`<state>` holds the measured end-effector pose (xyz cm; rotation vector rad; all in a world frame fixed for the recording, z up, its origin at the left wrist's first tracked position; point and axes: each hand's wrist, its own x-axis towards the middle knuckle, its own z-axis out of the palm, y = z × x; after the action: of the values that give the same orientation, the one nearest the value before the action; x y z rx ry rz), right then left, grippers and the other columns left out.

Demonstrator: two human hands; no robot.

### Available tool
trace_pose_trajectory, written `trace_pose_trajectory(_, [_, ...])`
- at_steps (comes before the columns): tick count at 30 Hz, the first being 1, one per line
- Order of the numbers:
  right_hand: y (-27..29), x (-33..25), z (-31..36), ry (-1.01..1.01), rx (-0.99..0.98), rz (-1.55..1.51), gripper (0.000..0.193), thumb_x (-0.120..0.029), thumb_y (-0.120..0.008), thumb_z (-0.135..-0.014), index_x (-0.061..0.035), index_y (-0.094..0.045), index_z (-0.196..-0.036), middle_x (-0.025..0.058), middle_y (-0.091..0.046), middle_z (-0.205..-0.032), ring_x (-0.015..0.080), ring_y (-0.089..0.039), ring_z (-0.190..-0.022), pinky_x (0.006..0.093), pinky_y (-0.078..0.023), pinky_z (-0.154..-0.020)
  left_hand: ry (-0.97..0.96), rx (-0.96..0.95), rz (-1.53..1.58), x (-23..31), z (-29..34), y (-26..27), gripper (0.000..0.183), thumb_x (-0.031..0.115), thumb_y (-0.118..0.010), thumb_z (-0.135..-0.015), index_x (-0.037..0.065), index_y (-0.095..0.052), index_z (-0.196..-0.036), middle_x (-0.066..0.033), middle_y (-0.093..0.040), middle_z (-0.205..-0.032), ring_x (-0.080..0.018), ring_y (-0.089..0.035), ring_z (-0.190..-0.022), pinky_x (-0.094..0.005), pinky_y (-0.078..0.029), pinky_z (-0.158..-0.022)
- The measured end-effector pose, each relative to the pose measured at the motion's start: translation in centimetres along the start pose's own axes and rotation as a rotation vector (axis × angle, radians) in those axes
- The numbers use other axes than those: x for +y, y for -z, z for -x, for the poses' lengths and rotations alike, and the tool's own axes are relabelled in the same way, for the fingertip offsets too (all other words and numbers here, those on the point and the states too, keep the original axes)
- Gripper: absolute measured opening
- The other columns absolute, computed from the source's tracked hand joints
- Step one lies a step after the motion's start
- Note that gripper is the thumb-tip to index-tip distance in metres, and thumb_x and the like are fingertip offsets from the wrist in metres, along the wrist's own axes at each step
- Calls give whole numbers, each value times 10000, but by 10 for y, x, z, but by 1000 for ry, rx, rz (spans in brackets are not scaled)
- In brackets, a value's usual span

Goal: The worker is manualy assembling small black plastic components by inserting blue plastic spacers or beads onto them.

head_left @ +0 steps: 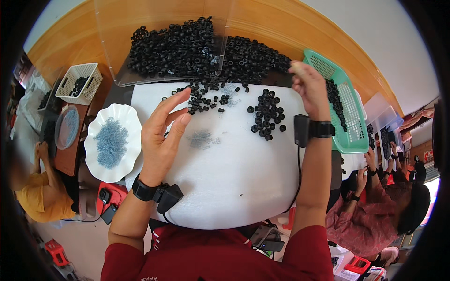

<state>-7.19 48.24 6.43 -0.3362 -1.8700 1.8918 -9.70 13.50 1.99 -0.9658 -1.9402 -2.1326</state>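
Note:
Over the left part of the white padded work surface (225,187), my left hand (161,136) is open, thumb and fingers apart. Just beyond its fingertips lie scattered small black cylindrical pieces (201,100). Held up at the far right, my right hand (309,86) has its fingers curled in; whatever they may hold is hidden. It is between a loose group of round black pieces (267,114) and a green plastic basket (349,136). A patch of tiny clear-bluish pieces (201,139) lies on the surface to the right of my left hand.
A tipped clear bin (105,56) at the back spills a large black heap (253,58). A scalloped white dish (133,119) with bluish bits (111,143) stands left. Farther left is a white basket (96,89). People (375,210) work at both sides. Cables hang from my wrist straps.

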Motion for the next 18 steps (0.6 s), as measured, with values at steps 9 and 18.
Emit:
trace_pose_trajectory(9, [-47, 9, 33, 168, -539, 844, 147, -121, -714, -780, -1, -707, -865, 50, -649, -754, 138, -582, -683, 282, -471, -635, 64, -32, -9, -2, 2, -2, 330, 75, -582, -929, 22, -583, -1254, -122, -603, -1221, -186, -594, -1092, -284, -498, -898])
trace_pose_trajectory(18, [-74, 6, 43, 55, -620, 691, 295, -24, -710, -780, -26, -669, -1073, 31, -640, -879, 113, -591, -753, 243, -474, -658, 114, -118, -46, -1, 3, 1, 299, 47, -568, -935, 2, -591, -1229, -120, -645, -1143, -183, -619, -1045, -282, -481, -888])
